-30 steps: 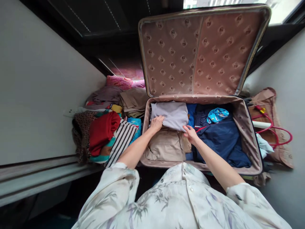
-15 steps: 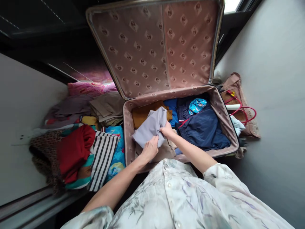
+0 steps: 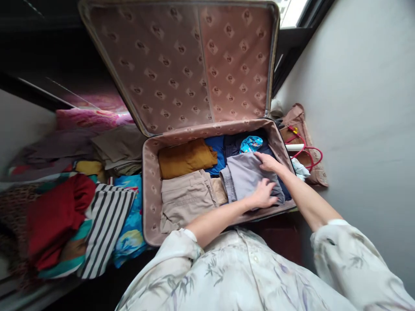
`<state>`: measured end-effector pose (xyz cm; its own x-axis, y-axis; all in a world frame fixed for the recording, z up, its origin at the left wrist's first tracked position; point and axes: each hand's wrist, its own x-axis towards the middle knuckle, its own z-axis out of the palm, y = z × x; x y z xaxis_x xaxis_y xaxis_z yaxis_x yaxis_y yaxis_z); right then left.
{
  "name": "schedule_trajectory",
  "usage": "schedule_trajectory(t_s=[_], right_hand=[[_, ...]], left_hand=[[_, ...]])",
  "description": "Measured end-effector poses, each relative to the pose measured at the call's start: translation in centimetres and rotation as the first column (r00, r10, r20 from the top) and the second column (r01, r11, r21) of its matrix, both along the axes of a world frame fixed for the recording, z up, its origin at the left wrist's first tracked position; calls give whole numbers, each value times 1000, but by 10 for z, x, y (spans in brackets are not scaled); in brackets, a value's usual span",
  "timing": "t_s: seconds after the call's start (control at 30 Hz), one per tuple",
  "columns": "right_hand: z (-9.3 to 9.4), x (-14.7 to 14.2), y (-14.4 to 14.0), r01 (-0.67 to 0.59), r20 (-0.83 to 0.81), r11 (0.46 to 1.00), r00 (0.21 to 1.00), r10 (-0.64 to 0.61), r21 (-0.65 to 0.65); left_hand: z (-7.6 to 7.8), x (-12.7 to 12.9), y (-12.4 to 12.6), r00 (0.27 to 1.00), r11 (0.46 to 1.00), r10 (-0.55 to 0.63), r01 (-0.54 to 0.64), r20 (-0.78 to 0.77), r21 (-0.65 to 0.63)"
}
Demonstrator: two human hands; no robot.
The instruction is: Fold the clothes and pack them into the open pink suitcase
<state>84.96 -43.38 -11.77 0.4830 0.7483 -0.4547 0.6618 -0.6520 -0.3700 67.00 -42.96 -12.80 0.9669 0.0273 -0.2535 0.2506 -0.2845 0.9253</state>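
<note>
Folded grey pants (image 3: 243, 172) with a gathered waistband lie over the navy clothing on the right side of the open suitcase (image 3: 151, 185). My left hand (image 3: 264, 194) rests on their near part, fingers spread. At their upper right edge is my right hand (image 3: 267, 162), its fingers stretched out on the cloth. Beige trousers (image 3: 186, 194) lie folded at the near left of the case, with a mustard garment (image 3: 184, 157) behind them. A blue garment (image 3: 214, 149) and a bright blue patterned cloth (image 3: 251, 144) sit toward the back.
Left of the suitcase are piled clothes: a red garment (image 3: 58, 220), a black-and-white striped one (image 3: 105, 224) and a blue patterned one (image 3: 129, 235). The raised lid (image 3: 181, 65) stands behind. A brown bag (image 3: 296, 119) with a red cord lies by the right wall.
The grey pants have moved from the left side of the suitcase to the right and now lie flat, uncovering the beige trousers. Both hands went from gripping them to lying open on them.
</note>
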Motion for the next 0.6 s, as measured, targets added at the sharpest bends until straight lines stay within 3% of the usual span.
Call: schedule_trajectory(t_s=[0.07, 0.17, 0.23, 0.3, 0.37, 0.47, 0.6], right_hand=[[-10, -4, -23, 18, 108, 997, 994, -27, 81], [-22, -28, -65, 142, 188, 983, 969, -162, 116], [-29, -47, -92, 271, 169, 962, 948, -271, 25], [-35, -60, -109, 355, 117, 928, 932, -342, -116], [-39, -64, -114, 397, 41, 893, 917, -398, -213], [-36, -61, -108, 427, -49, 870, 891, -452, -247], [-20, -66, -102, 343, 39, 930, 939, -341, -133]], left_hand=[[-21, -8, 15, 1000, 977, 20, -18, -8, 211], [-44, -38, 41, 988, 926, 155, -148, 7, 346], [-51, -58, 52, 937, 834, 348, -321, 23, 449], [-55, -72, 55, 834, 699, 551, -454, -13, 553], [-60, -78, 53, 716, 607, 694, -521, -79, 600], [-66, -79, 50, 576, 575, 794, -607, -195, 548], [-71, -80, 50, 492, 591, 807, -665, -329, 456]])
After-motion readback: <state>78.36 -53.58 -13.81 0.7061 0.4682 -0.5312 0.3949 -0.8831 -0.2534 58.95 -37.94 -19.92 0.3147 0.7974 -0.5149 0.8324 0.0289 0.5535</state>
